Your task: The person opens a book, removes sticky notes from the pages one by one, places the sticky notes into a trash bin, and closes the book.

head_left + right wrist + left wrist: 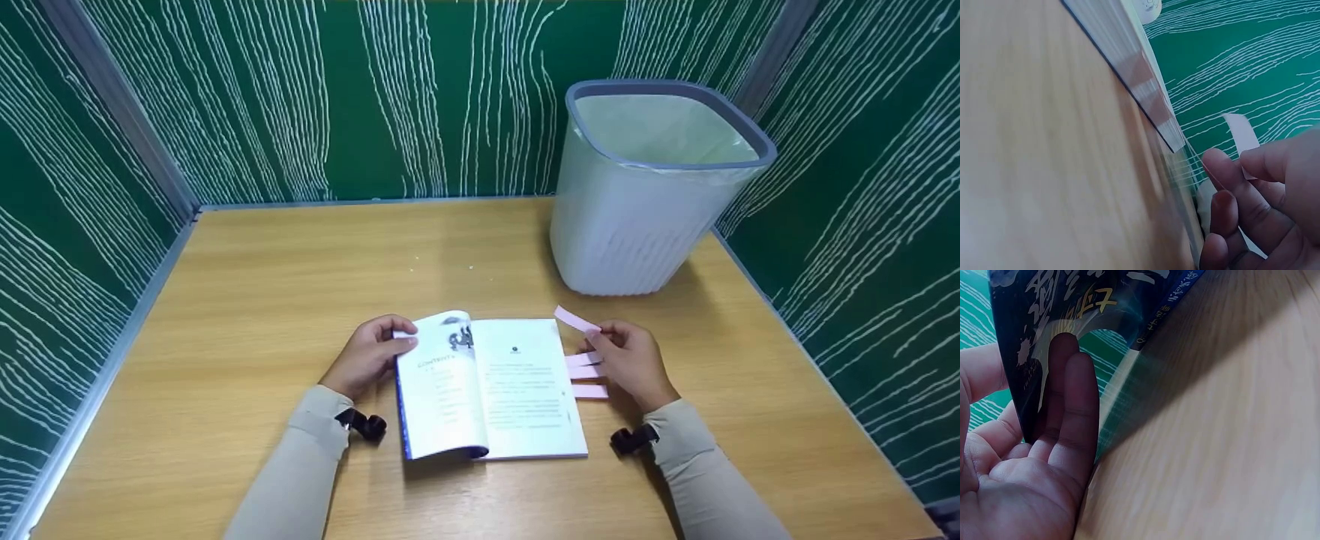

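A book (525, 390) lies open on the table, its left page headed "CONTENTS". My left hand (367, 356) grips the left side, thumb on the page and fingers behind; the left wrist view shows those fingers against the dark printed cover (1086, 309). Between thumb and index finger, my right hand (636, 364) pinches a narrow pink paper strip (575, 319), just off the book's upper right edge. Several more pink strips (589, 391) stick out from the right edge of the pages, below and beside that hand. In the right wrist view, the pinched strip (1241, 134) points upward.
A light bin (637, 217) with a grey rim and a liner stands at the back right of the wooden table (300, 277). Tiny white specks lie behind the book. Green panels (480, 97) with white lines enclose the back and sides.
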### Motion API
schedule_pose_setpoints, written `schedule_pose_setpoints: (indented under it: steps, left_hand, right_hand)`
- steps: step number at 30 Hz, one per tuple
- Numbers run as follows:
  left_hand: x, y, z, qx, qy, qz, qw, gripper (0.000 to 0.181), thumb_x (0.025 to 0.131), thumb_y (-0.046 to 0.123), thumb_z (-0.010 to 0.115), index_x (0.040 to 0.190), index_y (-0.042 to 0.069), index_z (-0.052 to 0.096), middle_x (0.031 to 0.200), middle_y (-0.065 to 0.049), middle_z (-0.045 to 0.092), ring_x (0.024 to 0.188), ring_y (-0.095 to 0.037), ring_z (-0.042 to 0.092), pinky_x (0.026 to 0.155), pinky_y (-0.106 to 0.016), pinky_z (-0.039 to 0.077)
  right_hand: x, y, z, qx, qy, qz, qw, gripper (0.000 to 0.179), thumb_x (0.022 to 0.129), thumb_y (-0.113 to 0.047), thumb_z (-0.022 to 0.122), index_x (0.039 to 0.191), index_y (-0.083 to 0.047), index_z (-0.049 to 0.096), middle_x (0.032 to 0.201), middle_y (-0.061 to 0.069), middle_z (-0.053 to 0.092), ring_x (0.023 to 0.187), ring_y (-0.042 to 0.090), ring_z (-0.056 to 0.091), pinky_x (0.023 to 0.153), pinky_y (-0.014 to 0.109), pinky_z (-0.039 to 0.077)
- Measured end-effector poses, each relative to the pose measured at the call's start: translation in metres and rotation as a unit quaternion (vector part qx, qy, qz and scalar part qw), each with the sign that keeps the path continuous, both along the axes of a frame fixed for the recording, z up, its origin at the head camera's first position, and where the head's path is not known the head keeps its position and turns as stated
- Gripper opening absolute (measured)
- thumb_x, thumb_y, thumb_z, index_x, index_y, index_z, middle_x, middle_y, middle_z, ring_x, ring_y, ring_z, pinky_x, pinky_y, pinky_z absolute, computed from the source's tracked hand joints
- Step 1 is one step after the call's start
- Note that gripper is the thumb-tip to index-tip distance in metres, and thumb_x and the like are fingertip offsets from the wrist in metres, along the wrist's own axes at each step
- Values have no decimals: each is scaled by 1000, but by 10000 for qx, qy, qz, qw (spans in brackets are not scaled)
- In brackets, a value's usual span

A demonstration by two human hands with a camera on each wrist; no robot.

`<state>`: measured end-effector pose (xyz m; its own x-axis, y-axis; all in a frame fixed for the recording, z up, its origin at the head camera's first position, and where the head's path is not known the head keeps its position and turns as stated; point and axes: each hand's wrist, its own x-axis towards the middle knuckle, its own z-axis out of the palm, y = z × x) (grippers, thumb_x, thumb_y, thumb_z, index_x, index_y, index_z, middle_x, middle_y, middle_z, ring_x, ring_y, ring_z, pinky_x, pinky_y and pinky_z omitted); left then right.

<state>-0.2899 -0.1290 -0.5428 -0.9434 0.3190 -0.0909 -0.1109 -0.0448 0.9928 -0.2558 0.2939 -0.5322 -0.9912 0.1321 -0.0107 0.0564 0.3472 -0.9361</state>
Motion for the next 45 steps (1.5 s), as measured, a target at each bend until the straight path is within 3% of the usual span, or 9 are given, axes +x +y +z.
schedule_pose_setpoints:
  steps: [6, 13, 21, 27, 33, 41, 45]
  left_hand:
    - [0, 1, 0, 45, -84, 34, 9999, 25, 94, 12, 73, 116, 3, 65, 106, -9, 61, 83, -16, 63, 65, -25, 54]
    - [1, 1, -1, -62, -128, 34, 9999, 25, 95, 12, 73, 117, 3, 65, 108, -9, 61, 84, -17, 63, 65, -25, 54]
    - [0, 0, -2, 25, -122, 3, 9999, 23, 95, 11, 72, 115, 3, 65, 107, -10, 61, 85, -17, 64, 67, -25, 55]
    - [0, 0, 0, -57, -125, 10, 9999, 24, 96, 12, 72, 117, 3, 65, 107, -9, 61, 85, -18, 65, 67, -26, 55]
    - [0, 1, 0, 28, -87, -24, 10000, 27, 95, 11, 72, 118, 1, 63, 106, -9, 61, 84, -18, 66, 66, -27, 57]
    - [0, 1, 0, -29, -80, 54, 9999, 24, 95, 11, 72, 116, 3, 65, 105, -9, 62, 85, -19, 66, 67, -27, 57]
    - [1, 1, 1, -19, -88, 44, 10000, 24, 95, 11, 72, 116, 3, 65, 106, -10, 62, 86, -19, 66, 68, -27, 57]
  right_hand:
    - [-1, 1, 0, 139, 133, -90, 9998, 25, 101, -24, 68, 110, -1, 72, 96, 16, 77, 85, 20, 74, 68, 26, 58]
    - [-1, 0, -3, 148, 71, -207, 9997, 25, 102, -26, 67, 111, -4, 74, 97, 15, 77, 87, 21, 73, 70, 26, 58]
    - [-2, -1, -4, 512, 409, -351, 9972, 26, 103, -25, 65, 111, -4, 77, 98, 15, 76, 85, 21, 69, 70, 24, 54]
    - [0, 1, -3, 16, 504, -344, 9981, 30, 101, -29, 69, 113, -3, 75, 98, 20, 77, 87, 25, 76, 70, 26, 59]
    - [-1, 1, -2, -468, 737, -443, 9952, 28, 98, -25, 74, 107, 2, 72, 97, 25, 76, 83, 29, 78, 62, 25, 59]
    - [-1, 0, 1, -466, 790, -601, 9940, 26, 96, -24, 76, 104, 0, 66, 98, 25, 76, 84, 29, 78, 57, 24, 55]
    - [2, -1, 6, -457, 870, -650, 9930, 30, 95, -29, 76, 104, -2, 67, 99, 22, 77, 89, 32, 76, 64, 27, 58]
